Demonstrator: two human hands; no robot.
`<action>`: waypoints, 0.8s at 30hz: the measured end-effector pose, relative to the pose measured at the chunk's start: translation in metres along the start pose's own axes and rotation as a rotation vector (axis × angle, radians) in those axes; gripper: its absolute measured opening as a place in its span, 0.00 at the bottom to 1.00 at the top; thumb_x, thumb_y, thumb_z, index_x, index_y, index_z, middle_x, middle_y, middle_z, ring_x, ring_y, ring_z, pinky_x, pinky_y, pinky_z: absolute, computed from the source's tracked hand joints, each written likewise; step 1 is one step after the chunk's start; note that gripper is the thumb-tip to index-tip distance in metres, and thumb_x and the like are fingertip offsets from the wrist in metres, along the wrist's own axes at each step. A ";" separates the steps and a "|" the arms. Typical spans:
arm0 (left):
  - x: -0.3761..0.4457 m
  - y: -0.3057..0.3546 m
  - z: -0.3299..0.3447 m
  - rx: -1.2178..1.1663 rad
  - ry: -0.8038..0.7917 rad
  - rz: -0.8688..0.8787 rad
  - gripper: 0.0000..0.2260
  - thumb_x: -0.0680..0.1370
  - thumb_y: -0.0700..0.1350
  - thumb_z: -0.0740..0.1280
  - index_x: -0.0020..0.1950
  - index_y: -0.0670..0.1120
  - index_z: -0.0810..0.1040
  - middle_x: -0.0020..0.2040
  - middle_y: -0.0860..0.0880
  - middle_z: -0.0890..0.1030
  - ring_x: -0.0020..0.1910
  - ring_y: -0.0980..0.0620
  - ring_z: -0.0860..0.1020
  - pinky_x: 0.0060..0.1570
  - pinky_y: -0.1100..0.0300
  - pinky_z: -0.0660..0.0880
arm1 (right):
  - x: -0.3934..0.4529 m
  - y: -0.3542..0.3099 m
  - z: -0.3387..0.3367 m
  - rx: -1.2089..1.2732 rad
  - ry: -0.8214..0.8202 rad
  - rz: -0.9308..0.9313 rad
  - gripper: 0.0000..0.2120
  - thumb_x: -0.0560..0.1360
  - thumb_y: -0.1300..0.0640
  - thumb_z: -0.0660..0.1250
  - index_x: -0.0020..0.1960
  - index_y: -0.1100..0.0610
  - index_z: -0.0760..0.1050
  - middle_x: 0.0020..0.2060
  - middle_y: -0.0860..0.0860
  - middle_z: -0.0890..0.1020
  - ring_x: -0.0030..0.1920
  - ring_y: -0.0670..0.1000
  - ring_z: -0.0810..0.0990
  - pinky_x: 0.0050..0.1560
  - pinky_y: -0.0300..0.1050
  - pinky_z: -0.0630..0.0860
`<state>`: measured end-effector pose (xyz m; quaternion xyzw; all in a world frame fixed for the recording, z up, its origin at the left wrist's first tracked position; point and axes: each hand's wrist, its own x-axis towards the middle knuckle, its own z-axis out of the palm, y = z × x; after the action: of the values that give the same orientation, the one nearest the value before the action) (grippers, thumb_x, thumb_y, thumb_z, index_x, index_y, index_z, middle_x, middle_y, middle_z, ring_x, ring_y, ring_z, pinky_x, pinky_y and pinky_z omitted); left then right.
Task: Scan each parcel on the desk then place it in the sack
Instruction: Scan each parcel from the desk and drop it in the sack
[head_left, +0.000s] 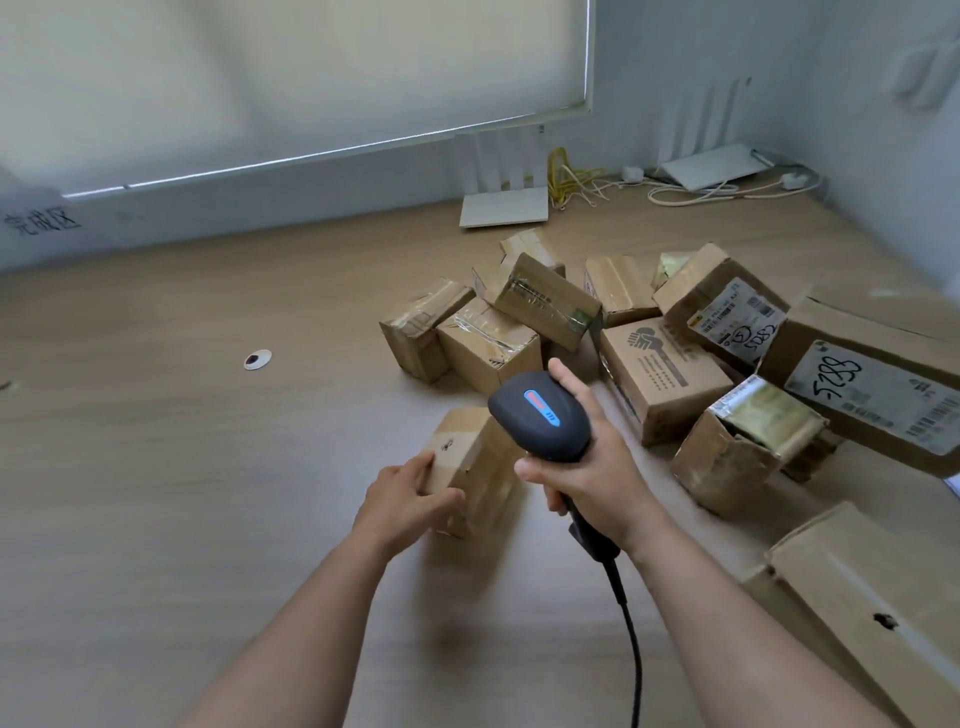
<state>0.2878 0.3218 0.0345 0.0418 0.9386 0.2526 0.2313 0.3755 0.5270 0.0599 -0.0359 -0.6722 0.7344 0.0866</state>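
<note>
A small brown cardboard parcel (470, 457) stands on the wooden desk (182, 441) near the middle. My left hand (408, 499) grips its near left corner, thumb on the front face. My right hand (589, 480) holds a black barcode scanner (540, 415) with a blue and red stripe, its head just above and right of that parcel, its cable (626, 613) trailing toward me. Several more taped cardboard parcels (660, 374) lie heaped to the right. No sack is in view.
Two white routers (504, 205) (709, 166) with yellow and white cables (576, 182) sit at the back by the wall. A cable hole (257, 359) marks the desk at left. A long carton (862, 597) lies at the near right edge.
</note>
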 end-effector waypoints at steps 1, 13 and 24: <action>-0.003 -0.007 -0.006 -0.048 0.009 -0.020 0.44 0.57 0.67 0.62 0.73 0.56 0.66 0.66 0.48 0.72 0.63 0.47 0.71 0.61 0.52 0.70 | 0.002 -0.001 0.006 -0.002 -0.009 0.002 0.45 0.68 0.72 0.75 0.71 0.34 0.63 0.51 0.57 0.76 0.25 0.51 0.72 0.27 0.43 0.73; 0.005 -0.010 -0.024 0.403 0.160 0.027 0.25 0.72 0.68 0.59 0.63 0.56 0.68 0.61 0.48 0.74 0.62 0.45 0.69 0.56 0.52 0.70 | 0.002 -0.010 0.039 -0.019 -0.035 -0.025 0.45 0.67 0.71 0.75 0.68 0.31 0.64 0.50 0.56 0.77 0.24 0.52 0.71 0.26 0.43 0.72; 0.014 -0.044 -0.051 0.000 0.014 -0.142 0.48 0.56 0.55 0.70 0.73 0.63 0.52 0.58 0.44 0.72 0.55 0.42 0.74 0.53 0.50 0.78 | -0.001 -0.016 0.054 -0.005 -0.080 0.003 0.46 0.62 0.63 0.76 0.70 0.32 0.63 0.54 0.59 0.76 0.25 0.53 0.73 0.27 0.43 0.73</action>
<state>0.2539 0.2630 0.0458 -0.0265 0.9407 0.2361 0.2420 0.3687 0.4753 0.0810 -0.0077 -0.6770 0.7337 0.0582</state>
